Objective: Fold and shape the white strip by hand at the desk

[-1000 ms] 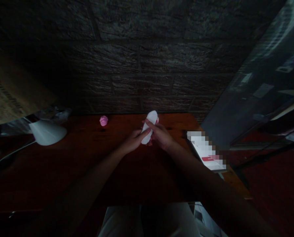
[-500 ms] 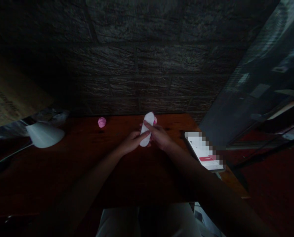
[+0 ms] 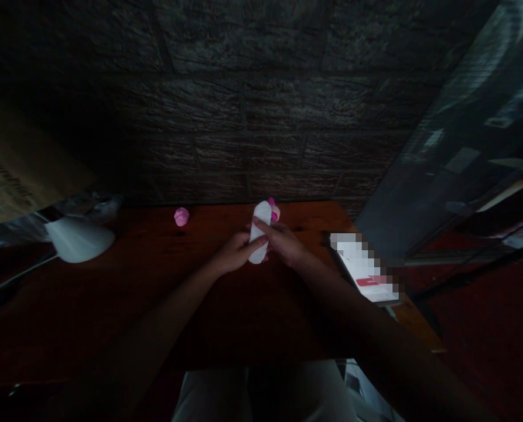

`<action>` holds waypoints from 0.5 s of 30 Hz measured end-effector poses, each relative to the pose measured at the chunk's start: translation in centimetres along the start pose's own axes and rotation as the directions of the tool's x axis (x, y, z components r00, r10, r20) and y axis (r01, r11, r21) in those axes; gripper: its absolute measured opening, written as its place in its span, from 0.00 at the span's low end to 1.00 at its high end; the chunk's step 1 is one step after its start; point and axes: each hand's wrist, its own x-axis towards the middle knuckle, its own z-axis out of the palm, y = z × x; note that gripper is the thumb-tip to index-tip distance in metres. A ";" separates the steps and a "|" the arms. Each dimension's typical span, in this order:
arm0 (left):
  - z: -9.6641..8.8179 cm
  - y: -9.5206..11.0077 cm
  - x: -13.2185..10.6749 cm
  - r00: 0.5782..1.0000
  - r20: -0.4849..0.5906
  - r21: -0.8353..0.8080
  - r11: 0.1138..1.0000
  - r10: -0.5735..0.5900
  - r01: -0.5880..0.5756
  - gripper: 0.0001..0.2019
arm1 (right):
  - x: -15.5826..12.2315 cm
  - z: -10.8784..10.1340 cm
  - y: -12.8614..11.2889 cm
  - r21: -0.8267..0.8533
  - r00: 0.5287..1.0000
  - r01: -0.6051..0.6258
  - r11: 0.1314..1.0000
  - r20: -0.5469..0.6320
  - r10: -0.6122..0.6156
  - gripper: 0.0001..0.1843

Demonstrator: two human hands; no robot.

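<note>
A long white piece with rounded ends, soft-looking like clay or folded cloth [image 3: 260,218], is held upright over the table between both hands. My left hand [image 3: 235,253] is closed on its lower left side, thumb laid across the front. From the right, my right hand [image 3: 285,241] grips it too, with its thumb pressed on the front near the middle. Most of the fingers are hidden behind the white piece. Just beyond its upper right edge shows a pink and pale lump [image 3: 275,212], partly covered; I cannot tell whether it is touched.
A pink ball-like lump [image 3: 181,217] sits near the back of the wooden table [image 3: 212,225]. At left stand a white lamp shade [image 3: 83,240] and a brown paper bag [image 3: 19,170]. A lit tablet or phone [image 3: 362,269] lies at the right edge. A stone wall [image 3: 261,105] rises behind.
The white piece has shifted slightly down and left with both hands still on it. More of the pink and pale lump behind it now shows.
</note>
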 end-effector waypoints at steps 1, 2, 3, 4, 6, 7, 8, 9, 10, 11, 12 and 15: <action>0.0 0.1 0.0 1.000 0.010 0.003 1.000 0.011 -0.011 0.18 | 0.0 0.0 0.1 0.000 1.000 0.000 1.000 0.004 0.000 0.19; -0.1 0.1 -0.1 1.000 0.017 0.003 1.000 0.017 -0.017 0.18 | 0.1 0.0 0.1 -0.003 1.000 0.001 1.000 0.010 -0.001 0.20; -0.1 0.1 -0.1 1.000 0.018 0.000 1.000 0.017 -0.017 0.18 | 0.1 -0.1 0.2 -0.007 1.000 0.004 1.000 0.013 -0.004 0.21; -0.1 0.2 -0.1 1.000 0.015 -0.005 1.000 0.012 -0.012 0.18 | 0.1 -0.1 0.3 -0.012 1.000 0.007 1.000 0.014 -0.007 0.21; 0.0 0.1 -0.1 1.000 -0.003 -0.013 1.000 -0.007 0.007 0.17 | 0.1 -0.1 0.4 -0.021 1.000 0.013 1.000 0.017 -0.013 0.22; 0.0 0.1 0.0 1.000 -0.013 -0.014 1.000 -0.013 0.013 0.16 | 0.1 -0.1 0.4 -0.023 1.000 0.016 1.000 0.020 -0.015 0.22; 0.0 0.0 0.0 1.000 -0.022 -0.012 1.000 -0.016 0.015 0.16 | 0.1 -0.1 0.4 -0.025 1.000 0.016 1.000 0.020 -0.016 0.22; 0.0 0.0 0.0 0.999 -0.031 -0.009 1.000 -0.014 0.014 0.16 | 0.1 -0.1 0.3 -0.028 1.000 0.014 1.000 0.018 -0.013 0.22; 0.1 0.0 0.1 0.999 -0.038 -0.008 1.000 -0.013 0.013 0.15 | 0.1 0.0 0.3 -0.030 1.000 0.010 0.999 0.018 -0.009 0.22; 0.1 0.0 0.1 0.999 -0.040 -0.010 1.000 -0.013 0.013 0.15 | 0.1 0.0 0.3 -0.030 1.000 0.004 1.000 0.015 -0.004 0.23; 0.1 -0.1 0.1 0.999 -0.039 -0.017 1.000 -0.016 0.015 0.15 | 0.1 0.0 0.2 -0.027 1.000 -0.001 1.000 0.013 0.001 0.23; 0.2 -0.2 0.2 0.999 -0.034 -0.038 0.999 -0.020 0.019 0.15 | 0.1 0.0 0.2 -0.010 1.000 -0.001 1.000 0.012 0.001 0.23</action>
